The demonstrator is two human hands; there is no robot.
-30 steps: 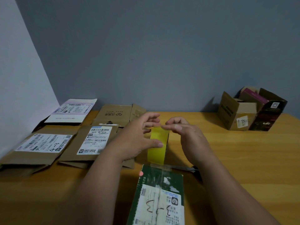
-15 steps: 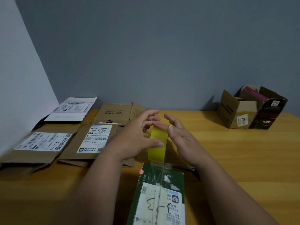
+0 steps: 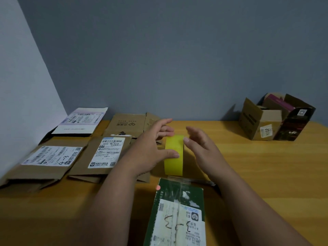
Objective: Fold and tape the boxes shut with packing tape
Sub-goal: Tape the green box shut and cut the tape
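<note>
Grey-blue walls meet in a corner behind a yellow wooden table (image 3: pixel 266 174) with a smooth, faintly grained top. In the head view, at centre frame, the left hand (image 3: pixel 149 153) grips a yellow roll of packing tape (image 3: pixel 174 155) standing on edge, thumb across its glossy band. The right hand (image 3: pixel 200 148) is relaxed and grasps nothing, its fingertip touching the roll's upper edge, probably feeling for the loose end. Below, at bottom centre, lies a dark green box (image 3: pixel 177 210) with a white label and clear tape along its seam, close so the strip can run onto it. Flattened brown cardboard boxes (image 3: pixel 71 157) with printed labels wait at left; open cartons (image 3: pixel 271 119) stand at upper right.
</note>
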